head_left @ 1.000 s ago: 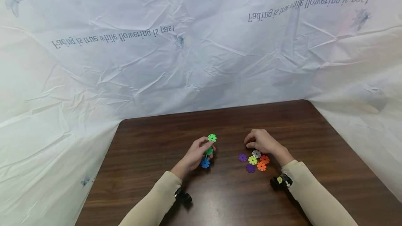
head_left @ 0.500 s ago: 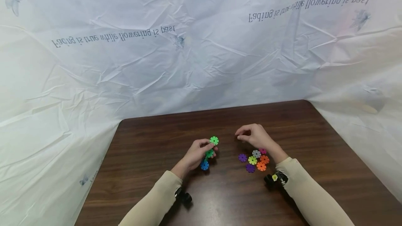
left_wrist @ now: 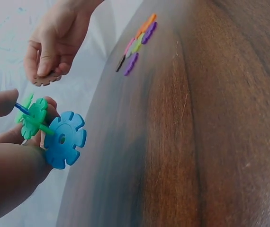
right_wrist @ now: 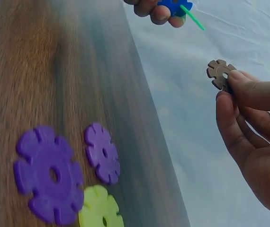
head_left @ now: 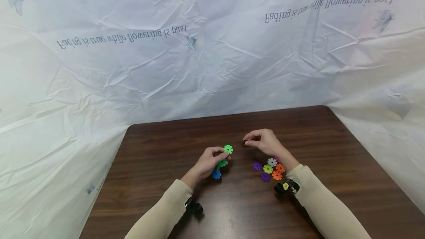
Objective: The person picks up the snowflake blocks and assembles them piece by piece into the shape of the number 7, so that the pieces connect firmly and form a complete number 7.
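My left hand point(head_left: 205, 163) pinches a chain of slotted plastic flower discs joined edge to edge. A bright green disc point(head_left: 228, 149) tops the chain. Lower down come another green disc point(left_wrist: 34, 119) and a light blue disc point(left_wrist: 65, 140); a darker blue edge point(left_wrist: 22, 109) shows between the green ones. Part of the chain is hidden by my fingers. Across from it, my right hand point(head_left: 266, 143) pinches a brown slotted disc point(right_wrist: 218, 74) between thumb and fingers, raised above the table. The brown disc and the chain are apart.
A cluster of loose discs lies on the brown table point(head_left: 159, 158) near my right forearm: purple discs point(right_wrist: 49, 175), a yellow-green disc point(head_left: 268, 169), a white disc point(head_left: 272, 162), orange discs point(head_left: 277, 175) and a pink one point(head_left: 276, 158). A white printed sheet point(head_left: 199, 84) hangs behind the table.
My right hand has moved left and away from the loose discs, toward the left hand, uncovering the pink disc. The left hand with its chain has shifted slightly right.
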`<action>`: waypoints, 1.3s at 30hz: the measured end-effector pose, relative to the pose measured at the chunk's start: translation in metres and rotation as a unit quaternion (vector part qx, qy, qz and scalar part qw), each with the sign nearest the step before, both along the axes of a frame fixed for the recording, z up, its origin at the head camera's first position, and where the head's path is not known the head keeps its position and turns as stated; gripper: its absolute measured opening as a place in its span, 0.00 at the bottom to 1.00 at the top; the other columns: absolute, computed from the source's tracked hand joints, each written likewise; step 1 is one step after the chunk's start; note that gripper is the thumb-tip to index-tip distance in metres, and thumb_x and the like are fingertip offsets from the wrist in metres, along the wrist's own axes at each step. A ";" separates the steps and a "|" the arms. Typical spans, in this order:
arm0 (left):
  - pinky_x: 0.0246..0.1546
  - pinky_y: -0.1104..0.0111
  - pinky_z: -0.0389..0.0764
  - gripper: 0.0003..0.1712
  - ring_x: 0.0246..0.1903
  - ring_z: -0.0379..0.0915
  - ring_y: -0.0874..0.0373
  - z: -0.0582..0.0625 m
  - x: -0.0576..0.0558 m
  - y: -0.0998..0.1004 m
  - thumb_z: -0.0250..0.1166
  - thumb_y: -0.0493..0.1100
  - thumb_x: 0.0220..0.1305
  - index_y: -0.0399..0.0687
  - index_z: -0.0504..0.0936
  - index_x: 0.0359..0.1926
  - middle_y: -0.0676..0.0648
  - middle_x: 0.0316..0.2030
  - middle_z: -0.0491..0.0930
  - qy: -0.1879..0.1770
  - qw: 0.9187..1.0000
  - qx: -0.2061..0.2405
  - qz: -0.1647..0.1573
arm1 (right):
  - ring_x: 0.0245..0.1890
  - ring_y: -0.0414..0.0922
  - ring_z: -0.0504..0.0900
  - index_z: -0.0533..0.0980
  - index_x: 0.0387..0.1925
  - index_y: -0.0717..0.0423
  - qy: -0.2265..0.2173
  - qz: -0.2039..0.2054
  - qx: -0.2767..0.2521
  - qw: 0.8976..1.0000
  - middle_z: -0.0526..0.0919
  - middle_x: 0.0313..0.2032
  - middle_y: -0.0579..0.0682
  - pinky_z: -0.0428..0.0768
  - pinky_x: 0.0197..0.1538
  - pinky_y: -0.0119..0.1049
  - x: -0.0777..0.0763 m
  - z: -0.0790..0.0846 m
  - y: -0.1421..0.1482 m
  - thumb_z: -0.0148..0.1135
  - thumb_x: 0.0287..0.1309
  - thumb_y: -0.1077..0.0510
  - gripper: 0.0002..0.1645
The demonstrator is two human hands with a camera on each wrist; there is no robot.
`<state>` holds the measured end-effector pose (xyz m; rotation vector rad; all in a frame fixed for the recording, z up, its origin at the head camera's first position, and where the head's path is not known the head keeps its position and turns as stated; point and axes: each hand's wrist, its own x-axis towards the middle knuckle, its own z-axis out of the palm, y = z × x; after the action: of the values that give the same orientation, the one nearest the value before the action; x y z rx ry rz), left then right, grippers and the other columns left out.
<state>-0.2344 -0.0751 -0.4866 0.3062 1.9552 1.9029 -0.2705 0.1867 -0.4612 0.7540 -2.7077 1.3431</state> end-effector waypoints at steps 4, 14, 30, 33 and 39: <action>0.47 0.54 0.82 0.18 0.47 0.76 0.31 0.001 -0.001 0.000 0.60 0.42 0.70 0.30 0.79 0.50 0.38 0.39 0.83 0.004 1.000 -0.006 -0.005 | 0.34 0.42 0.84 0.85 0.43 0.51 0.002 0.008 -0.004 1.000 0.87 0.37 0.44 0.82 0.34 0.34 -0.001 0.001 -0.006 0.66 0.61 0.55 0.10; 0.40 0.64 0.83 0.19 0.37 0.80 0.48 0.003 0.000 0.000 0.58 0.42 0.71 0.27 0.78 0.51 0.27 0.43 0.80 0.000 1.000 -0.002 -0.027 | 0.32 0.39 0.84 0.86 0.41 0.50 0.020 0.022 -0.031 0.999 0.88 0.38 0.46 0.83 0.32 0.33 -0.001 0.000 -0.020 0.65 0.61 0.60 0.08; 0.36 0.69 0.82 0.22 0.31 0.78 0.60 0.005 0.002 0.000 0.56 0.40 0.73 0.21 0.74 0.54 0.42 0.36 0.83 -0.014 0.998 0.018 -0.051 | 0.36 0.38 0.84 0.86 0.37 0.49 0.076 0.052 -0.034 0.995 0.86 0.38 0.42 0.83 0.37 0.32 0.002 -0.003 -0.030 0.66 0.59 0.63 0.08; 0.36 0.69 0.81 0.22 0.31 0.78 0.60 0.005 0.002 -0.001 0.56 0.40 0.73 0.21 0.74 0.54 0.43 0.35 0.83 -0.015 0.998 0.017 -0.052 | 0.37 0.38 0.84 0.86 0.37 0.51 0.090 0.058 -0.032 0.994 0.86 0.38 0.42 0.83 0.37 0.32 0.001 -0.004 -0.031 0.66 0.59 0.64 0.07; 0.35 0.69 0.81 0.20 0.31 0.78 0.60 0.004 0.002 -0.001 0.56 0.40 0.72 0.22 0.76 0.52 0.44 0.35 0.83 -0.012 0.999 0.009 -0.052 | 0.38 0.40 0.84 0.87 0.36 0.52 0.123 0.072 -0.030 0.989 0.86 0.39 0.44 0.84 0.36 0.32 0.000 -0.002 -0.033 0.66 0.57 0.67 0.09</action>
<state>-0.2327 -0.0765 -0.4823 0.3802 1.8703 1.8495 -0.2703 0.1540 -0.4636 1.0520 -2.4519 1.2553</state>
